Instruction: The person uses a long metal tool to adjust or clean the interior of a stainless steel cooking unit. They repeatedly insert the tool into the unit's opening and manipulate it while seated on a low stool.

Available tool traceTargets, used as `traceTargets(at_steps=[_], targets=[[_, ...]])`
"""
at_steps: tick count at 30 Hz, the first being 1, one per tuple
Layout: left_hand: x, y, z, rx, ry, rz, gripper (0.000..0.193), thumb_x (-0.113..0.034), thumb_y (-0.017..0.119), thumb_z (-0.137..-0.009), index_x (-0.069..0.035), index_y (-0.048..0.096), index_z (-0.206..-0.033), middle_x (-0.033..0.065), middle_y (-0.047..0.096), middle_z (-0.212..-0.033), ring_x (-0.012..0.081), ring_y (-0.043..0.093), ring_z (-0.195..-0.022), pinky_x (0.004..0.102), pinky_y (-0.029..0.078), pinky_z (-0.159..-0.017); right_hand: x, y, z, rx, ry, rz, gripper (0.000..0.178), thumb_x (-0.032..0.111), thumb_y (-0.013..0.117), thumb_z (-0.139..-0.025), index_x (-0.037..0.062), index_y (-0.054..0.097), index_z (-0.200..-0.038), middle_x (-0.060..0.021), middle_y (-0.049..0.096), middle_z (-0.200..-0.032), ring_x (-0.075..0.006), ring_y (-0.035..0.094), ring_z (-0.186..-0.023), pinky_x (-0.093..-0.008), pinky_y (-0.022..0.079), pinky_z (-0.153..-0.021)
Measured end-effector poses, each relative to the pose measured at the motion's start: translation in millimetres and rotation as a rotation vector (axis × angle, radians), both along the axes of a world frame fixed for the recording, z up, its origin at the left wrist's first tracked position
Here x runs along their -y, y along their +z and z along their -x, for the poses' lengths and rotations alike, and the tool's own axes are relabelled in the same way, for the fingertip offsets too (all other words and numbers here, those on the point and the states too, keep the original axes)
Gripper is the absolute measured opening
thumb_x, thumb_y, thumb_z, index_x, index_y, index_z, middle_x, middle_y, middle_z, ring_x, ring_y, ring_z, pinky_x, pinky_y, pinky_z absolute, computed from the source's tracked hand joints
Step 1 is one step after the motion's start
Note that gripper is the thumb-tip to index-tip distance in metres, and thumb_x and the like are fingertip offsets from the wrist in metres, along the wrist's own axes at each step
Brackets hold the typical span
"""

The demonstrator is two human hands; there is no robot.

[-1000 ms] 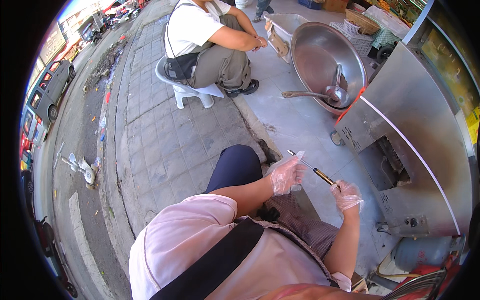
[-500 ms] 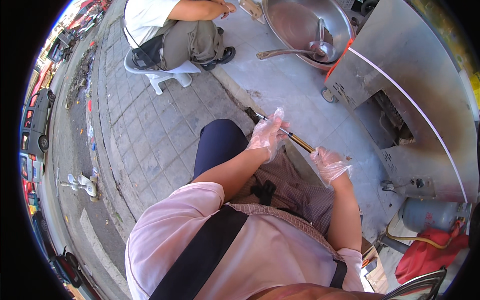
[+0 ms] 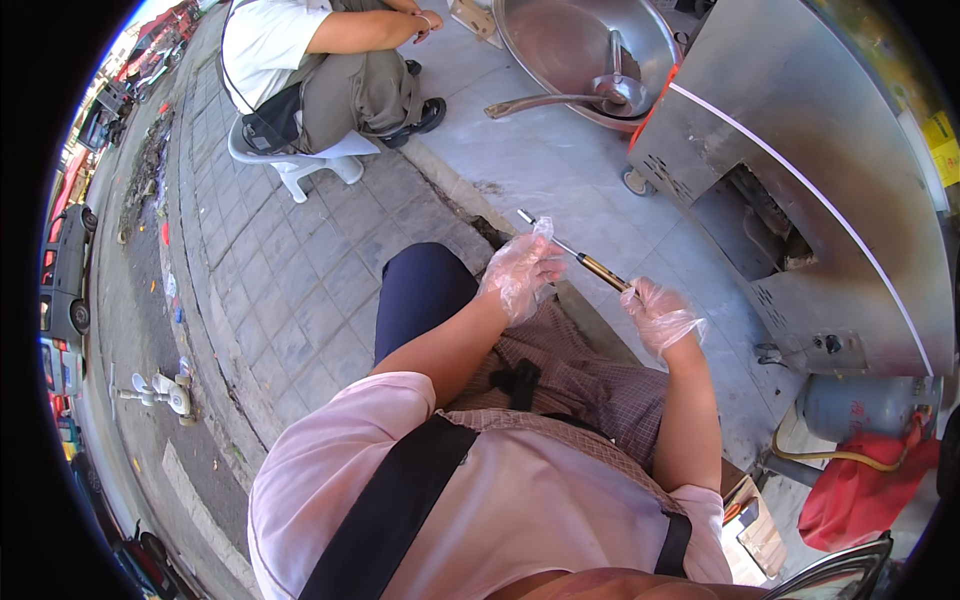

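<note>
My right hand, in a clear plastic glove, is closed on the handle end of a slim rod. The rod has a gold-and-black handle part and a thin shaft with a silver tip, slanting up to the left; its exact kind I cannot make out. Beside the shaft is my gloved left hand, fingers loosely apart, with the edge of its glove overlapping the rod. Both hands are in front of my knees, over a checked brown apron.
A steel stove cabinet with a square opening stands at right, a gas cylinder and red bag below it. Ahead, a large metal basin holds a ladle. A person sits on a white stool at upper left.
My left hand has loosened and slid down and left from the shaft, baring more of the rod near its tip. My right hand still holds the handle; the view has shifted slightly.
</note>
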State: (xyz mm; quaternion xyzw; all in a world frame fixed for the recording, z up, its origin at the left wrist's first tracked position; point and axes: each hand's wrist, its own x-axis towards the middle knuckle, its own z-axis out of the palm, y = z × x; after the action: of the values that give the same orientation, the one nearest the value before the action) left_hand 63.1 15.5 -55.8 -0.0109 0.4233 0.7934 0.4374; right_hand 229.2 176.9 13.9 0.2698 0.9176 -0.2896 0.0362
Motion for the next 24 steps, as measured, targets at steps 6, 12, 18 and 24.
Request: traceTargets(at_steps=[6, 12, 18, 24], targets=[[-1, -4, 11, 0.095, 0.056, -0.100, 0.038, -0.019, 0.058, -0.094, -0.002, 0.046, -0.126, 0.0125, 0.060, -0.107, 0.0214, 0.061, -0.088, 0.0334, 0.050, -0.075, -7, 1, -4, -0.050, -0.028, -0.019, 0.023, 0.029, 0.061, -0.088, 0.0071, 0.061, -0.095, -0.0125, 0.058, -0.071, -0.0263, 0.055, -0.065, -0.0376, 0.043, -0.062], [-4, -12, 19, 0.067, 0.077, -0.009, 0.038, -0.031, 0.049, -0.098, -0.002, 0.047, -0.122, 0.0144, 0.060, -0.104, 0.0210, 0.060, -0.085, 0.0340, 0.051, -0.076, -9, 2, -5, -0.031, -0.023, -0.003, 0.022, 0.025, 0.068, -0.082, 0.0080, 0.062, -0.096, -0.0117, 0.058, -0.071, -0.0255, 0.055, -0.065, -0.0369, 0.044, -0.063], [-7, -5, 18, 0.088, 0.089, 0.102, 0.031, -0.035, 0.051, -0.097, -0.006, 0.050, -0.108, 0.0133, 0.059, -0.103, 0.0202, 0.058, -0.088, 0.0300, 0.050, -0.077, -6, -4, -4, -0.084, 0.019, -0.121, 0.023, 0.023, 0.070, -0.078, 0.0085, 0.063, -0.095, -0.0127, 0.061, -0.077, -0.0289, 0.059, -0.071, -0.0395, 0.045, -0.065], [1, -11, 24, 0.141, 0.064, -0.031, 0.036, -0.039, 0.058, -0.092, -0.006, 0.052, -0.105, 0.0105, 0.062, -0.100, 0.0154, 0.059, -0.077, 0.0276, 0.052, -0.071, -8, 1, -7, -0.121, 0.091, -0.107, 0.022, 0.023, 0.070, -0.078, 0.0072, 0.061, -0.089, -0.0144, 0.058, -0.074, -0.0317, 0.057, -0.069, -0.0408, 0.044, -0.063]])
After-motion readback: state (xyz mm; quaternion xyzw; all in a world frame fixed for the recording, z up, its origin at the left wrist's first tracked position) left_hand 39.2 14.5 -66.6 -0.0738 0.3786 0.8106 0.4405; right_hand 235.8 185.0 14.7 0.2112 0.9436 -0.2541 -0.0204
